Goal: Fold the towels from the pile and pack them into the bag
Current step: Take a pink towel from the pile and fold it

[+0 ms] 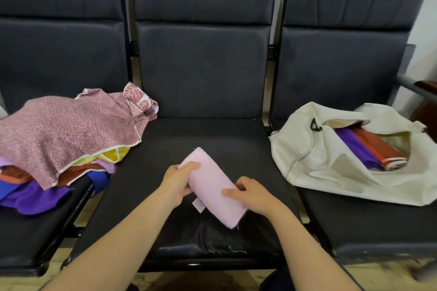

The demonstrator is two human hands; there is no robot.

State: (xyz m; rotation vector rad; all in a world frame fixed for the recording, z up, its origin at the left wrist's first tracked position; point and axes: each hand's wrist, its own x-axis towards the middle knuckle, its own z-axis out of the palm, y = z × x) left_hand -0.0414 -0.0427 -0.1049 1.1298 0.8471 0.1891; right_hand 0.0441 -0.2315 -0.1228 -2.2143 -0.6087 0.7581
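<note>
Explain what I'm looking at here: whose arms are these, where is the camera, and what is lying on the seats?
There is no machine here. A person is working with bare hands, and the single picture comes from a camera worn on their head, looking forward and down. The two arms reaching in from the bottom are their own. The left hand and right hand both grip a folded pink towel over the middle seat of a dark three-seat bench. On the left seat lies the pile of unfolded towels, with a patterned pink one on top. On the right seat sits the cream bag, open, with a purple towel and an orange towel already inside.
</note>
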